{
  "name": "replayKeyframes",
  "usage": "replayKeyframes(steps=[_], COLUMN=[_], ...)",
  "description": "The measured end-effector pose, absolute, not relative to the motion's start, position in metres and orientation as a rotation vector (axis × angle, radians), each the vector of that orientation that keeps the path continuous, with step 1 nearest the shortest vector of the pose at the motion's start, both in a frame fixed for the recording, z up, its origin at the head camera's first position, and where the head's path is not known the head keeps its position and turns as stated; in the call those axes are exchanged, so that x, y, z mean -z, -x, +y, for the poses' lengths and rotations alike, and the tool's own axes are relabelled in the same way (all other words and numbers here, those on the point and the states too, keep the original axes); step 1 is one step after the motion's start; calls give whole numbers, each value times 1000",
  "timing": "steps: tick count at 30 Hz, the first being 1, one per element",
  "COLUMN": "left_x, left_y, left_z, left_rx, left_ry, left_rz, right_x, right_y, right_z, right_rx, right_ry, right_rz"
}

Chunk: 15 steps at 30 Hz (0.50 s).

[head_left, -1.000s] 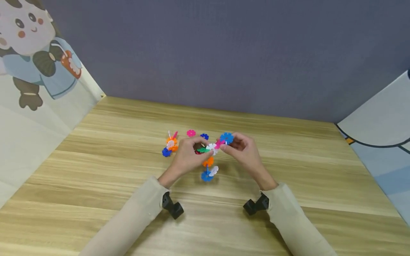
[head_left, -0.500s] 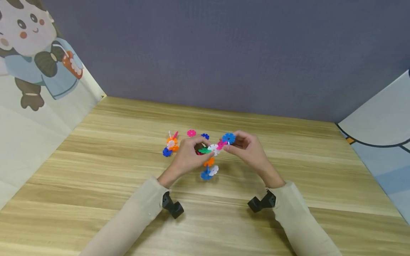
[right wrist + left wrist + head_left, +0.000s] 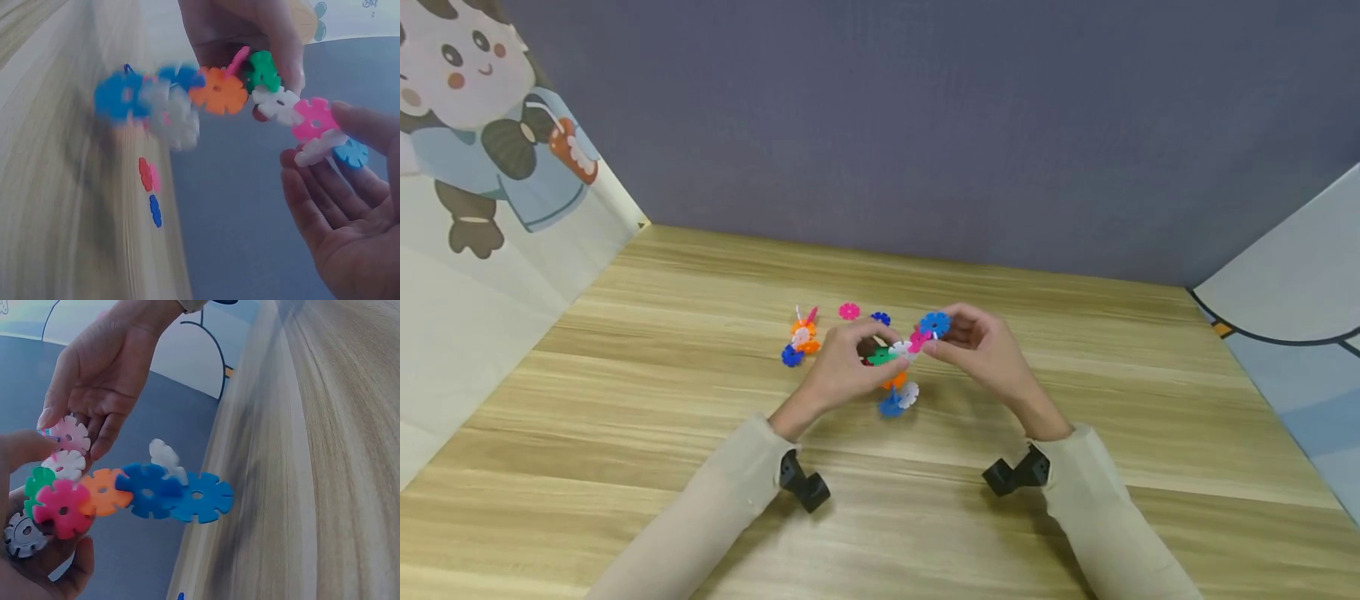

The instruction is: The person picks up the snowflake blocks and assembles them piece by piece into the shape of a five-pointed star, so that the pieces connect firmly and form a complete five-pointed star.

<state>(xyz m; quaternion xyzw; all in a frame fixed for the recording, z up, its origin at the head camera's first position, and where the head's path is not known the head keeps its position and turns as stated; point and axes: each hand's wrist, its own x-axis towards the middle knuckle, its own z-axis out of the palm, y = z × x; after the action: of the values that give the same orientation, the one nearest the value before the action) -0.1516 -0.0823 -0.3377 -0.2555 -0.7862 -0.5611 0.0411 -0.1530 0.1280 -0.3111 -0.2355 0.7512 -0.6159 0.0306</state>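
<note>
Both hands hold one chain of interlocking plastic flower discs above the table. My left hand (image 3: pixel 850 358) grips it around the green disc (image 3: pixel 262 72) and the white disc (image 3: pixel 276 104). My right hand (image 3: pixel 981 350) pinches the pink disc (image 3: pixel 315 120) at the far end, beside a pale disc (image 3: pixel 320 148) and a light blue disc (image 3: pixel 935 325). From the left hand's side hang a deep pink disc (image 3: pixel 62 509), an orange disc (image 3: pixel 105 492), two blue discs (image 3: pixel 147 492) and another white disc (image 3: pixel 165 456). The left fingers hide part of the joint in the head view.
Left of the hands, a joined cluster of orange, white and blue discs (image 3: pixel 802 337) lies on the wooden table (image 3: pixel 700 333). A loose pink disc (image 3: pixel 849 311) and a dark blue disc (image 3: pixel 881 318) lie behind the left hand. A dark wall panel (image 3: pixel 910 125) closes off the back.
My right hand has shifted slightly right with its end of the chain. The hanging blue and white tail has swung a little right and up, and the green disc has tilted more into view.
</note>
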Motion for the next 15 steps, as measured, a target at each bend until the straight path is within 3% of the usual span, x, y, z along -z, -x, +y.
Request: replayKeyframes(steps=[15], left_x=[337], left_y=[164], left_z=[-78], left_rx=[1670], left_ry=[753], left_rz=[-2419], right_x=[306], right_y=[170], right_z=[129], right_rx=[1785], right_ry=[803], right_rz=[2329])
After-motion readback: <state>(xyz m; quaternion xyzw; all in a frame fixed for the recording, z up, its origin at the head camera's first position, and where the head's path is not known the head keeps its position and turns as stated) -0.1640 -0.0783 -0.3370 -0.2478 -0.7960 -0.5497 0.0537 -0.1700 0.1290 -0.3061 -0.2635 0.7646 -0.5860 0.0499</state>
